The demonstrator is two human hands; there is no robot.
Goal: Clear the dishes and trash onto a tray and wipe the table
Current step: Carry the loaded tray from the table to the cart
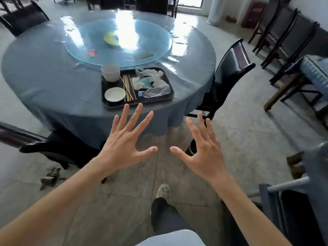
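A black tray (pixel 106 102) rests near the front edge of the round table (pixel 44 71) with its blue cloth. On the tray stand stacked white bowls (pixel 110 72), a white saucer (pixel 114 94), several wooden chopsticks (pixel 128 87), crumpled tissues and plastic (pixel 148 78) and a crushed plastic bottle (pixel 156 91). My left hand (pixel 124 141) and my right hand (pixel 204 150) are held out with fingers spread, below the tray and short of the table, holding nothing.
A glass turntable (pixel 120 43) carries a yellow cloth (pixel 111 39), a red-and-white disc (pixel 92 53) and a flat packet (pixel 143 55). Dark chairs stand at the table's right (pixel 230 71) and lower left (pixel 53 148). Litter (pixel 51 176) lies on the floor. More chairs line the right wall.
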